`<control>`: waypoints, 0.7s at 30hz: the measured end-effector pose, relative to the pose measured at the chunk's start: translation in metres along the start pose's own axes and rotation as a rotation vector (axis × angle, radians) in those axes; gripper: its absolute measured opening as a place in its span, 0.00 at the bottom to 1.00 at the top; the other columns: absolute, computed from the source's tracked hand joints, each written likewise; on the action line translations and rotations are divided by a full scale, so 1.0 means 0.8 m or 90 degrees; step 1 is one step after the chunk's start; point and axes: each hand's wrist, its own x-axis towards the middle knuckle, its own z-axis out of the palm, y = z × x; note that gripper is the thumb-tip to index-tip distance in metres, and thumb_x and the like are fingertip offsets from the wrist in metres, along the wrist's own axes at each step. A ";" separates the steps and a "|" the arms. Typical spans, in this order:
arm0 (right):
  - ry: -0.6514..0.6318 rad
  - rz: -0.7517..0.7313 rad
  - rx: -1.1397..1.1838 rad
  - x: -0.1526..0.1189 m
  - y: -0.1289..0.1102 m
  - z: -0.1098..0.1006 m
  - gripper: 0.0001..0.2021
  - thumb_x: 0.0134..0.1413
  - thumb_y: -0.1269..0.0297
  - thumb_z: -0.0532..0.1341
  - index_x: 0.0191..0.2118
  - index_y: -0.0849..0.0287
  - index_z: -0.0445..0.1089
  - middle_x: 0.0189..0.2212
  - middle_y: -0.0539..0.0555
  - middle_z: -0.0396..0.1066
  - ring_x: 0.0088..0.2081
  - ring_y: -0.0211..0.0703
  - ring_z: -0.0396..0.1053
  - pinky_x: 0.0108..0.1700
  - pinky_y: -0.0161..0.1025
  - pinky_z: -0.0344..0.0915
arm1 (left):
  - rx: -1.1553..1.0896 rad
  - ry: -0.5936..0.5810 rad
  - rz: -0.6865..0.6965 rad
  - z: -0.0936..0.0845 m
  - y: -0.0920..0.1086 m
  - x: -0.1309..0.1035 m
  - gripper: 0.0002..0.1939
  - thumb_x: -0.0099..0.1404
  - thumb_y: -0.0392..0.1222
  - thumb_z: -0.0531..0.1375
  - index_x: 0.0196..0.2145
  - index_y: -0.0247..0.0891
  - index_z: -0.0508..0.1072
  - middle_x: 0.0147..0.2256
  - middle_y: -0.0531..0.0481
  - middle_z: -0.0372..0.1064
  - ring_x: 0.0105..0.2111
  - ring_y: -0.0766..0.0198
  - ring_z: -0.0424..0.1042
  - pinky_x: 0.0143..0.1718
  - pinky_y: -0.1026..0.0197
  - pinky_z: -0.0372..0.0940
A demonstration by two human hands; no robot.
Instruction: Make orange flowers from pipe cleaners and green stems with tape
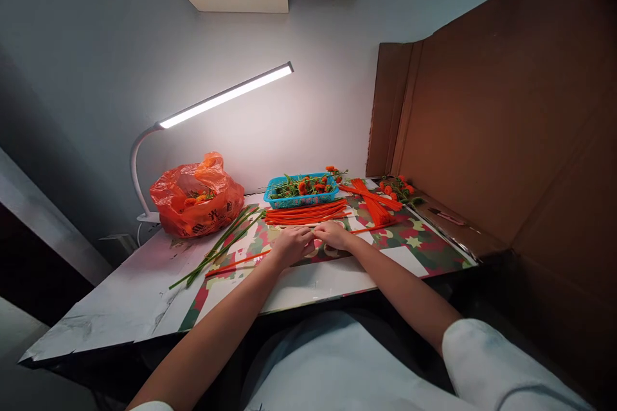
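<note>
My left hand (294, 244) and my right hand (333, 235) meet over the middle of the table, fingers curled and tips close together. Whatever is between their fingers is hidden. One long orange pipe cleaner (236, 264) runs out to the left from behind my left wrist, and another orange length (369, 228) shows right of my right wrist. Whether either is gripped I cannot tell. Just beyond my hands lies a bundle of orange pipe cleaners (306, 212). A second, tied-looking orange bundle (372, 202) is farther right.
A blue basket (301, 203) holds orange flowers with green stems. Left stands an orange plastic bag (212, 209), with green stems (216, 250) beside it. A lit lamp (226, 96) arches above. More orange flowers (398, 189) lie by the cardboard wall (482, 109) at right.
</note>
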 end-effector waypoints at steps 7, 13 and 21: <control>-0.012 -0.045 0.038 -0.001 -0.001 -0.004 0.13 0.55 0.65 0.52 0.22 0.60 0.62 0.18 0.45 0.58 0.24 0.34 0.56 0.29 0.32 0.48 | -0.073 0.021 -0.124 0.000 -0.004 -0.003 0.08 0.56 0.35 0.54 0.25 0.38 0.72 0.25 0.50 0.70 0.23 0.67 0.66 0.26 0.66 0.56; 0.002 -0.089 0.006 -0.004 -0.004 -0.004 0.11 0.58 0.66 0.52 0.27 0.60 0.67 0.23 0.48 0.67 0.28 0.36 0.60 0.36 0.34 0.50 | -0.163 0.034 -0.199 0.003 -0.005 -0.004 0.09 0.55 0.34 0.53 0.20 0.37 0.70 0.20 0.52 0.67 0.20 0.69 0.61 0.24 0.66 0.52; 0.054 -0.117 -0.068 -0.005 -0.006 -0.001 0.08 0.55 0.71 0.54 0.29 0.60 0.69 0.26 0.48 0.70 0.30 0.36 0.62 0.38 0.37 0.46 | -0.445 -0.021 -0.324 0.005 -0.011 -0.005 0.08 0.53 0.37 0.53 0.21 0.35 0.70 0.17 0.56 0.63 0.18 0.71 0.58 0.21 0.67 0.51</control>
